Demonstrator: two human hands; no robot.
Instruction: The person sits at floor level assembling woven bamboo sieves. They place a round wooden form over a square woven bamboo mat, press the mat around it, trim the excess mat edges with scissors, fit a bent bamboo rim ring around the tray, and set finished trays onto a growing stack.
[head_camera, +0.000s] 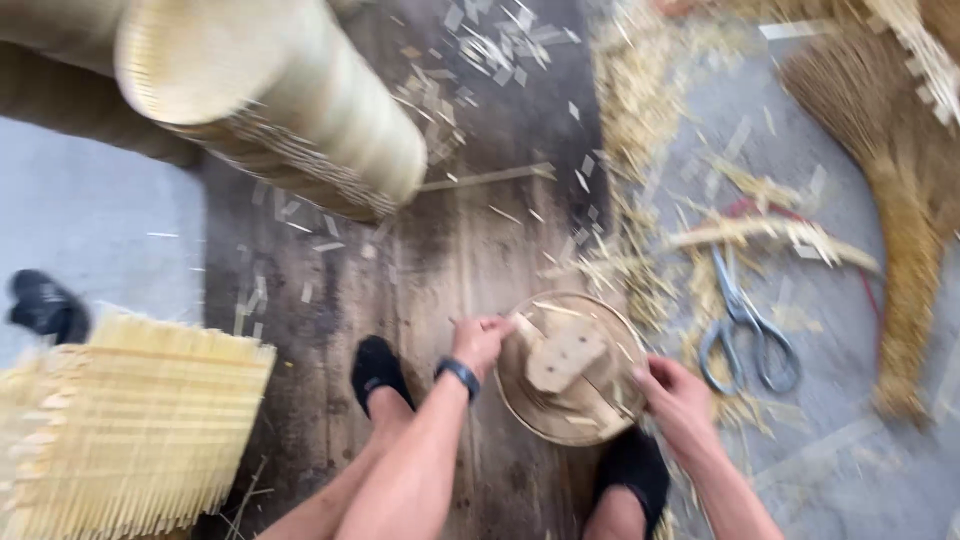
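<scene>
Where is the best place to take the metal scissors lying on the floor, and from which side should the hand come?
Grip the scissors at the two ring handles, which lie nearest the person, beside the right hand. Come from above on the near side: the blades point away, toward the straw bundle, and the rings lie flat and uncovered, so fingers probably slip in easily.

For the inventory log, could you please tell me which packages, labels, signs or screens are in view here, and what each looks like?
None in view: no package, label, sign or screen shows.
The nearest candidate is a dark wristband on the left wrist; whether it has a screen cannot be told.
Both hands, left hand and right hand, hold a round woven basket base that shows no label.
</scene>
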